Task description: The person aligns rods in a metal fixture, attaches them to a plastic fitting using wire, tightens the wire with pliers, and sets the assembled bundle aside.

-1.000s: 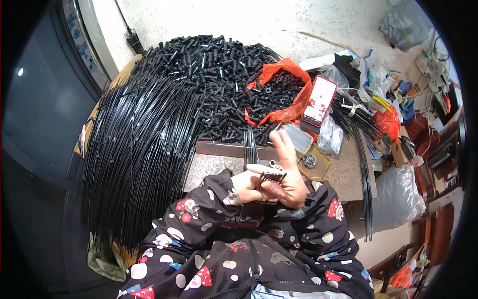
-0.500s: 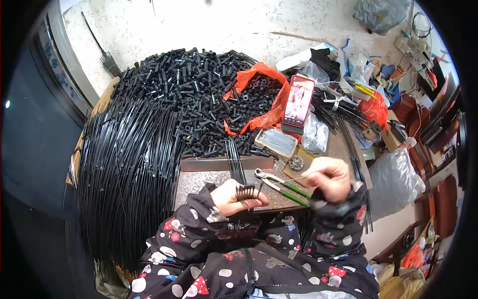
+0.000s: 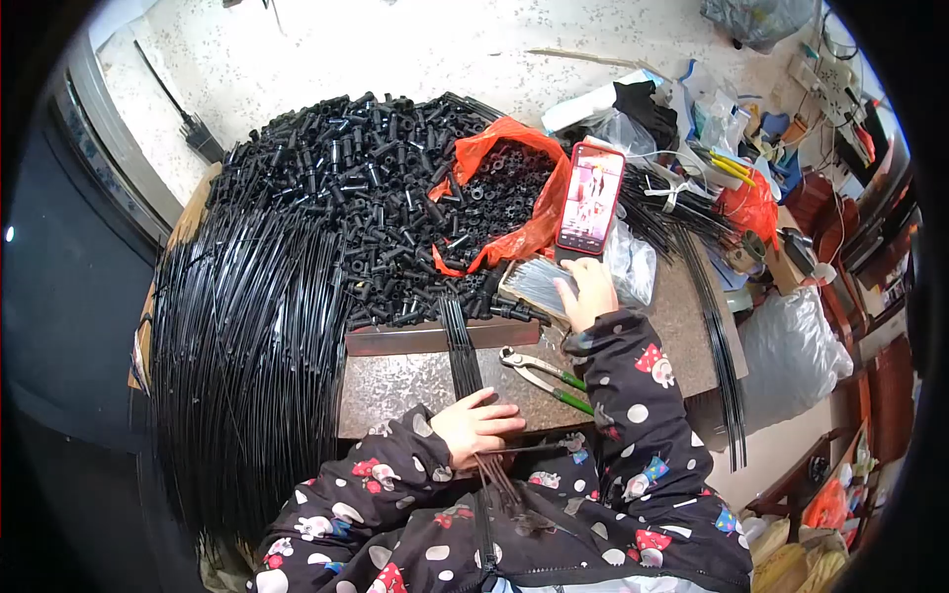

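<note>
My left hand [image 3: 476, 427], back upward, is closed around a bundle of thin black rods [image 3: 462, 346]. The rods run from the black pile down past my wrist to my lap; their grip inside the palm is hidden. My right hand [image 3: 593, 294] reaches to the lower edge of a red-cased phone [image 3: 592, 198], its thumb apart from the fingers and over a box of thin grey wires [image 3: 537, 285]. No object shows between those fingers. Pincers with green handles [image 3: 544, 380] lie on the table between my hands, partly under my right sleeve.
A heap of black plastic tubes [image 3: 336, 168] covers the back of the table, beside an orange bag [image 3: 554, 212] of small black parts. Long black rods [image 3: 247, 376] hang over the left edge. A metal bar [image 3: 435, 337] lies across the front of the heap.
My right hand has moved from beside the pincers, where it held a thin wire, up to the phone and wire box. My left hand has turned over and lowered with the rods.
</note>
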A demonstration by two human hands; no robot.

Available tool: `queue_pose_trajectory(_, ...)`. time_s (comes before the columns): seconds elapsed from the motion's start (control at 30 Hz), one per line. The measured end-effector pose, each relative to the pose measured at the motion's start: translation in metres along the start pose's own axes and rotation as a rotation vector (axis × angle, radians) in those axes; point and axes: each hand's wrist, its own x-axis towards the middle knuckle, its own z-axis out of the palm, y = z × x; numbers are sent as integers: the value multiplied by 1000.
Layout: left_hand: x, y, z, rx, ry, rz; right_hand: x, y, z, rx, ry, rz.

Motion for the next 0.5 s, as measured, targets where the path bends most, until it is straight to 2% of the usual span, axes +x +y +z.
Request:
queue_pose_trajectory(0.1, -7, -11, 9, 13, 3, 16, 7, 18, -9, -52, 67, -71)
queue_pose_trajectory(0.17, -4, 4, -11, 10, 68, -108, 11, 34, -25, -246, 173, -127)
queue_pose_trajectory(0.3, -10, -3, 5, -45, 105, -92, 4, 60, -44, -531, 52, -164)
queue_pose_trajectory(0.37, -10, 1, 4, -58, 168, -106, -1, 72, -36, -524, 5, -193)
queue_pose_trajectory(0.5, -10, 1, -5, -67, 73, -103, 1, 70, -31, -553, 7, -265)
